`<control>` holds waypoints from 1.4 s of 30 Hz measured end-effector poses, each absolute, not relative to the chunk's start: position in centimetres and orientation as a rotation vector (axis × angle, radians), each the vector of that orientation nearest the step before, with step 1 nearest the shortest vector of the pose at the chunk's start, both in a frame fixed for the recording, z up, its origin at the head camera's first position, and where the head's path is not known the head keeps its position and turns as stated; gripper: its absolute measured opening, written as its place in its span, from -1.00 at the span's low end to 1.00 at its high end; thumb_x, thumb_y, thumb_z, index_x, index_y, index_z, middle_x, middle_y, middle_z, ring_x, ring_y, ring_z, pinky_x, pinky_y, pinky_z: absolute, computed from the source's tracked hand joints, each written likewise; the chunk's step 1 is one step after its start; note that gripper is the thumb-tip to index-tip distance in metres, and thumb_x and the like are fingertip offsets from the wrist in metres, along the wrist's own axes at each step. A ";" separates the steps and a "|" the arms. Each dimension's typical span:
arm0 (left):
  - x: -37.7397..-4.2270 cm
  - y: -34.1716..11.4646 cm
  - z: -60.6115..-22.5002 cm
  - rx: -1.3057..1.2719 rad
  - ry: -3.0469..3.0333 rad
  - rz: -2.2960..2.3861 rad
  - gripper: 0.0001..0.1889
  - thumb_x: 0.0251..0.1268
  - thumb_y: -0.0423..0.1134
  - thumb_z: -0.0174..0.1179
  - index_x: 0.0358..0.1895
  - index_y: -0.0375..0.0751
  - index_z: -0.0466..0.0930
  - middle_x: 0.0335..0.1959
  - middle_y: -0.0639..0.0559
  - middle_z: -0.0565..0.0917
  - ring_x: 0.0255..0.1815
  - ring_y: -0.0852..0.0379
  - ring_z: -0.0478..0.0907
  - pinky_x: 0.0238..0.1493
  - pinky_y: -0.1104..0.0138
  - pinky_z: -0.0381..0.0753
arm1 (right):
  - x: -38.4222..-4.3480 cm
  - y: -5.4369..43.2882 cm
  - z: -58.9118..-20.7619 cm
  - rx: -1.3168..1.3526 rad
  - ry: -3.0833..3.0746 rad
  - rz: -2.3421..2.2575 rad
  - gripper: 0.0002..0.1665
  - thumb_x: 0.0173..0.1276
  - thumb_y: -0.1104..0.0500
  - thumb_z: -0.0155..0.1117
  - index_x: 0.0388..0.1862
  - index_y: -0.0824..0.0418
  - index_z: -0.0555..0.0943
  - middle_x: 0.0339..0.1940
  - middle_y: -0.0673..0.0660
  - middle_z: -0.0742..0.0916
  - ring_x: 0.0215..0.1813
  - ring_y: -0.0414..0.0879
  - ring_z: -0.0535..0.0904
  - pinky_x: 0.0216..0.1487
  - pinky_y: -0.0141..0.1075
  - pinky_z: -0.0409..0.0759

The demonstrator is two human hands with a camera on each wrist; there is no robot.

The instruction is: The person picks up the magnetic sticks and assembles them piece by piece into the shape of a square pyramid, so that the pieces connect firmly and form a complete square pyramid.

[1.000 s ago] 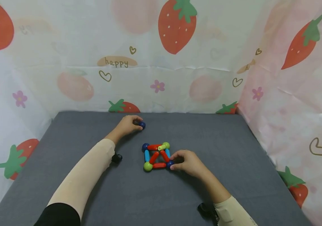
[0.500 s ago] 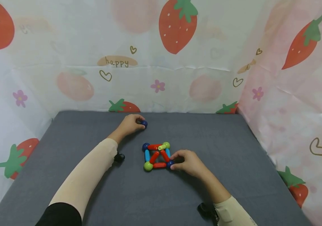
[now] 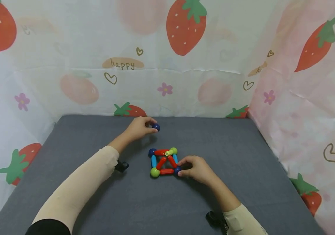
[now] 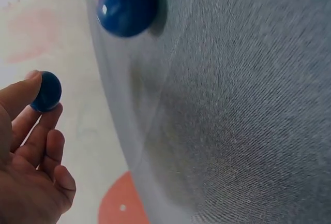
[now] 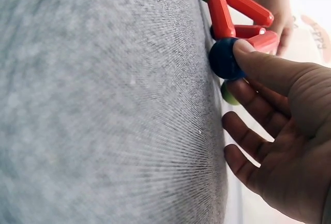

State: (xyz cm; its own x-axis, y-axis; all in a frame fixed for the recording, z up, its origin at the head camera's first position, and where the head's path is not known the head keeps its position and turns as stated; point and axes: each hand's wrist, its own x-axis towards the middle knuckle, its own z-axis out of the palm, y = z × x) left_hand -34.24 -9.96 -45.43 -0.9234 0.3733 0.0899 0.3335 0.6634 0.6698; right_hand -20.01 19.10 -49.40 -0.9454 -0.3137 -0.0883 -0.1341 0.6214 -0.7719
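Observation:
My left hand (image 3: 139, 128) pinches a loose dark blue ball (image 4: 48, 92) between thumb and fingers, raised above the table behind the model. A small frame of toy rods and balls lies on the cloth: red rods (image 3: 166, 171), light blue rods (image 3: 154, 161), green balls (image 3: 155, 172) and blue balls at its corners. A short yellow-green rod (image 3: 169, 152) sits near its back right corner, and two red rods slant up from the front corners. My right hand (image 3: 197, 169) pinches the front right blue ball (image 5: 225, 58) between thumb and index finger, its other fingers loosely curled.
A grey cloth (image 3: 132, 202) covers the table. Strawberry-printed curtains (image 3: 185, 81) stand along the back and both sides. A small black camera is strapped at each wrist.
My left hand has lifted the loose blue ball off the cloth and carried it to the right and slightly away. The right hand keeps its hold on the corner ball.

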 end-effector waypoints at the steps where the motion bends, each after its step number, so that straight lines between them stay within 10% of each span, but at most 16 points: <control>1: -34.0 -9.9 -45.2 0.612 2.810 1.107 -0.60 0.33 0.03 0.40 0.15 -0.02 0.68 0.03 0.03 0.67 -0.01 0.01 0.52 0.05 0.11 0.57 | -20.0 19.1 -49.4 -0.370 2.634 -1.226 -0.72 0.16 0.11 0.64 -0.14 -0.04 0.77 -0.15 -0.07 0.75 -0.17 -0.13 0.60 -0.19 -0.23 0.60; 42: -25.5 -8.4 -45.2 0.882 2.572 1.070 -0.66 0.35 0.01 0.38 0.16 0.17 0.71 -0.02 0.04 0.61 0.04 0.03 0.52 -0.02 0.16 0.54 | -20.0 19.0 -49.4 -0.396 2.653 -1.224 -0.73 0.17 0.08 0.64 -0.15 -0.02 0.79 -0.13 -0.04 0.75 -0.17 -0.13 0.58 -0.14 -0.21 0.59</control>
State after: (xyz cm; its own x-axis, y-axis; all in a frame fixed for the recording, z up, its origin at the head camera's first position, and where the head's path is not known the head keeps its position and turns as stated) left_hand -25.47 -8.37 -45.18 -0.7960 0.6047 0.0268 0.4452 0.5549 0.7028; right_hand -19.98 19.01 -49.43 -0.9457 -0.3189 -0.0621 -0.1597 0.6227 -0.7660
